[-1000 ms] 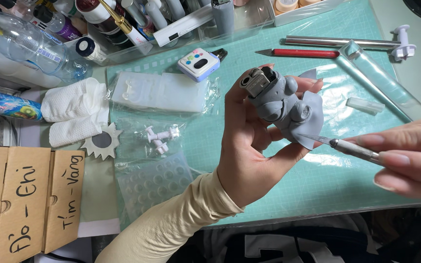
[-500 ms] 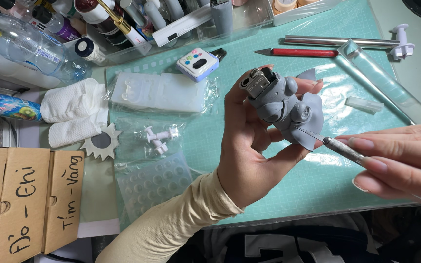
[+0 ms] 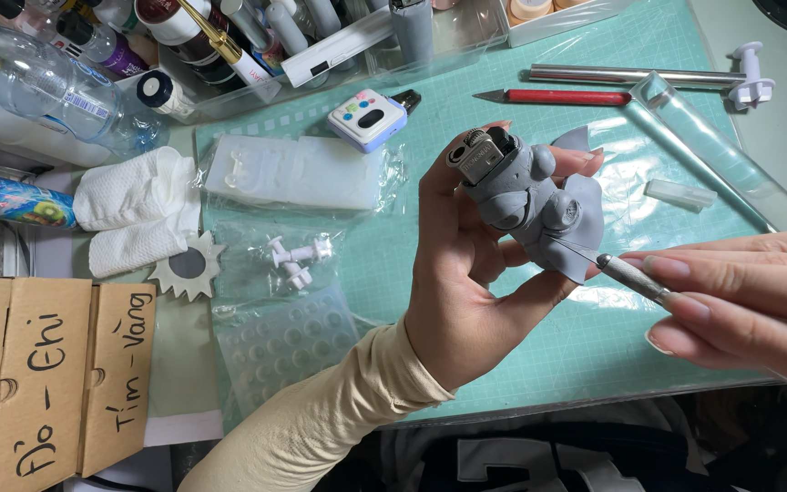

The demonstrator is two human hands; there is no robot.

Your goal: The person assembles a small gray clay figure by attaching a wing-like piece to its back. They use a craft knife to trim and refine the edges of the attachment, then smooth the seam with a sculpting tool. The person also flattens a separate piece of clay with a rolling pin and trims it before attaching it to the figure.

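My left hand [image 3: 466,273] holds up a lighter covered in grey clay [image 3: 530,205], shaped with rounded lumps, its metal top bare at the upper left. My right hand [image 3: 749,301] comes in from the right and pinches a thin metal craft knife [image 3: 626,276]. The blade's tip rests on the lower right side of the clay figure. Both hands hover above a green cutting mat [image 3: 466,118].
On the mat lie a red-handled knife [image 3: 557,97], a metal rod [image 3: 630,75], a clear acrylic roller [image 3: 721,150], white plunger cutters [image 3: 298,258], clear moulds [image 3: 293,173] and a small pastel gadget [image 3: 368,118]. Bottles [image 3: 38,87], tissue [image 3: 138,210] and cardboard [image 3: 47,374] crowd the left.
My right hand has slid left, bringing the knife tip further onto the clay. The left hand with the clay lighter has stayed almost still.
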